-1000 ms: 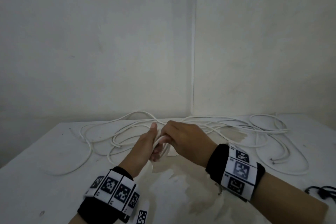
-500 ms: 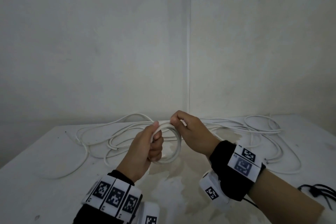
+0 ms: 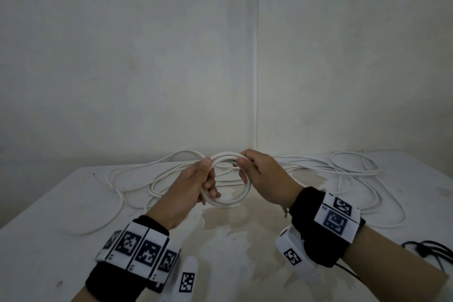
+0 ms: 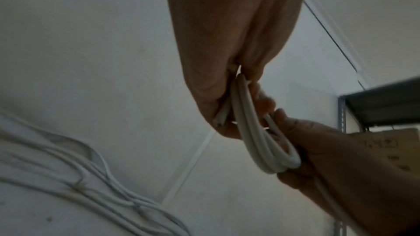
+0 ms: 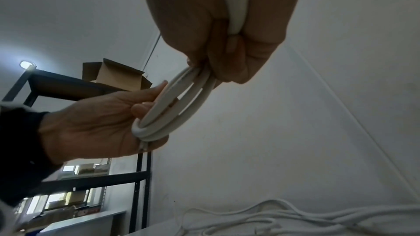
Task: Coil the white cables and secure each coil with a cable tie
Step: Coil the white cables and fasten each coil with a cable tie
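A small coil of white cable (image 3: 232, 200) is held upright above the table (image 3: 49, 240) between both hands. My left hand (image 3: 206, 179) grips its left side with curled fingers, thumb on top. My right hand (image 3: 247, 167) pinches the coil's top right. The left wrist view shows the coil (image 4: 256, 143) as a few loops with a cut cable end (image 4: 220, 119) sticking out by the palm. In the right wrist view the coil (image 5: 179, 107) runs between both hands, and a strand passes under my right palm. Loose white cable (image 3: 343, 174) trails across the table behind. No cable tie is visible.
More white cable (image 3: 137, 179) lies in loose loops along the table's back, by the wall corner. A black cable (image 3: 426, 250) sits at the table's right edge. A dark metal shelf with a cardboard box (image 5: 118, 76) stands off to the side.
Both hands have risen from the table with the cable. What was a tight bundle between them has opened into a round coil, and my right hand has moved up to its top.
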Motion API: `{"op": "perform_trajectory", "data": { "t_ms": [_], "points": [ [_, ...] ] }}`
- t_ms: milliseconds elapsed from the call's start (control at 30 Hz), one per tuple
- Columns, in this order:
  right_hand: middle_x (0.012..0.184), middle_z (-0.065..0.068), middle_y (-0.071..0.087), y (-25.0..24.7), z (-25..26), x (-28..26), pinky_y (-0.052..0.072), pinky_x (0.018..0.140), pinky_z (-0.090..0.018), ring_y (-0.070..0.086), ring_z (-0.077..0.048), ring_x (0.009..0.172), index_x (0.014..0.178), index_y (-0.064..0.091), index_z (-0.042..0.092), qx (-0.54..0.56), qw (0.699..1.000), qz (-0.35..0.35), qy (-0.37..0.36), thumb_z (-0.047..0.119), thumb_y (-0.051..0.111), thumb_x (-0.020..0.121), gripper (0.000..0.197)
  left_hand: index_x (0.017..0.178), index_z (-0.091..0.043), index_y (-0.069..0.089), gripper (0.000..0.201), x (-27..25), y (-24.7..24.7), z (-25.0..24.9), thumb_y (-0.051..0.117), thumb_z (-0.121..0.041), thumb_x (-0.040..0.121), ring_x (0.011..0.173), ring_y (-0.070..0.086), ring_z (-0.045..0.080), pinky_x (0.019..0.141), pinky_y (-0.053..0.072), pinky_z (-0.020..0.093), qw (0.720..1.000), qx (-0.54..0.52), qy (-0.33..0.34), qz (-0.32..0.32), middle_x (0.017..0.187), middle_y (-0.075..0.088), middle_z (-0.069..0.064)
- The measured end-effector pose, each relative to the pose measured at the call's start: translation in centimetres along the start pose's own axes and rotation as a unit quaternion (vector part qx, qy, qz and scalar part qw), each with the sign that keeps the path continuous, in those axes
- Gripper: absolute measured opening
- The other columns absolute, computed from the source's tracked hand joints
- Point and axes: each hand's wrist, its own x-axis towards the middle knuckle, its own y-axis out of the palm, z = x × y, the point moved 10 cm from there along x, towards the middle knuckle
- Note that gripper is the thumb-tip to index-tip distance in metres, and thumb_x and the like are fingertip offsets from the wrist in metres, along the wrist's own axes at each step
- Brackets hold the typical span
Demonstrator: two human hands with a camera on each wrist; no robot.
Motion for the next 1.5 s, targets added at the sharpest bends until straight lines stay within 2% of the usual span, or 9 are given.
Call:
{"op": "perform_trajectory", "data": {
  "t_ms": [133, 300, 400, 567, 833, 933, 1100, 1367, 1500],
  "points": [
    [0.064, 0.010, 0.051, -0.1, -0.3, 0.0, 0.039, 0.065, -0.031, 0.048, -0.013, 0.063, 0.087, 0.057, 0.010, -0.041, 0.999, -0.022, 0.015, 0.027, 0.039, 0.098, 0.027, 0.071, -0.010, 0.045, 0.037, -0.2, 0.0, -0.1, 0.031, -0.031, 0.098, 0.043, 0.041, 0.004, 0.057, 0.038, 0.025, 0.999, -0.009, 0.022, -0.047, 0.048, 0.038, -0.009],
    [0.062, 0.006, 0.049, 0.3, -1.2, -0.7, 0.038, 0.057, -0.010, 0.046, -0.002, 0.055, 0.070, 0.048, 0.016, 0.118, 0.988, -0.044, 0.085, 0.015, 0.036, 0.099, 0.031, 0.075, -0.008, 0.042, 0.033, -0.6, 0.7, -0.5, 0.030, -0.027, 0.099, 0.048, 0.034, 0.006, 0.049, 0.038, 0.015, 0.994, 0.014, 0.062, -0.086, 0.059, 0.031, 0.000],
    [0.062, 0.000, 0.044, 1.2, -1.6, -1.1, 0.044, 0.052, -0.018, 0.047, -0.005, 0.044, 0.074, 0.045, 0.013, 0.202, 0.972, -0.032, 0.118, 0.015, 0.033, 0.099, 0.028, 0.075, -0.008, 0.043, 0.035, -0.5, 0.8, -0.1, 0.029, -0.029, 0.099, 0.047, 0.034, 0.007, 0.050, 0.040, 0.015, 0.995, 0.017, 0.056, -0.080, 0.057, 0.031, -0.001],
    [0.061, 0.002, 0.040, 0.5, -1.4, -0.5, 0.035, 0.053, -0.033, 0.035, -0.012, 0.047, 0.075, 0.045, 0.019, 0.138, 0.986, -0.044, 0.087, 0.019, 0.035, 0.099, 0.026, 0.074, -0.009, 0.045, 0.037, -0.3, 1.7, 1.0, 0.027, -0.029, 0.100, 0.044, 0.045, 0.007, 0.054, 0.045, 0.020, 0.997, -0.069, -0.006, -0.015, 0.050, 0.040, -0.005],
    [0.064, 0.002, 0.044, -0.5, 0.7, -0.4, 0.032, 0.050, -0.017, 0.038, -0.007, 0.047, 0.086, 0.046, 0.015, -0.032, 0.999, -0.014, 0.005, 0.022, 0.036, 0.098, 0.017, 0.075, -0.007, 0.046, 0.033, -0.5, 3.0, 0.1, 0.034, -0.028, 0.097, 0.048, 0.052, 0.010, 0.073, 0.050, 0.031, 0.994, -0.070, -0.055, 0.070, 0.055, 0.045, -0.001],
    [0.061, 0.006, 0.043, -0.6, 0.7, -0.4, 0.032, 0.051, -0.016, 0.039, -0.007, 0.048, 0.085, 0.046, 0.016, -0.037, 0.999, -0.006, 0.005, 0.021, 0.037, 0.098, 0.016, 0.071, -0.010, 0.042, 0.032, -0.8, 4.0, 0.4, 0.034, -0.026, 0.098, 0.042, 0.043, 0.008, 0.060, 0.051, 0.024, 0.986, -0.132, -0.071, 0.071, 0.049, 0.039, -0.005],
    [0.058, 0.004, 0.039, -0.9, -0.2, -0.3, 0.033, 0.047, -0.027, 0.032, -0.007, 0.044, 0.075, 0.048, 0.020, 0.103, 0.993, -0.015, 0.048, 0.022, 0.037, 0.097, 0.025, 0.069, -0.014, 0.034, 0.031, -0.7, 4.3, -1.1, 0.037, -0.023, 0.098, 0.039, 0.023, 0.006, 0.045, 0.038, 0.018, 0.993, -0.112, -0.029, 0.039, 0.046, 0.026, -0.009],
    [0.058, -0.001, 0.045, -1.2, 0.0, -0.5, 0.040, 0.053, -0.020, 0.043, -0.006, 0.045, 0.071, 0.051, 0.015, 0.166, 0.984, -0.013, 0.060, 0.018, 0.035, 0.099, 0.032, 0.063, -0.017, 0.030, 0.036, -0.7, 3.2, -1.4, 0.039, -0.022, 0.097, 0.038, 0.019, 0.006, 0.041, 0.030, 0.018, 0.994, -0.105, -0.005, -0.009, 0.045, 0.022, -0.010],
    [0.063, -0.001, 0.049, -0.3, -0.9, -1.5, 0.050, 0.057, -0.023, 0.054, -0.010, 0.049, 0.083, 0.051, 0.009, 0.325, 0.937, -0.004, 0.124, 0.023, 0.030, 0.099, 0.030, 0.062, -0.018, 0.028, 0.037, -0.4, 2.3, -2.0, 0.038, -0.023, 0.098, 0.036, 0.019, 0.005, 0.039, 0.031, 0.017, 0.984, -0.173, 0.017, -0.044, 0.044, 0.021, -0.009]
  ]
}}
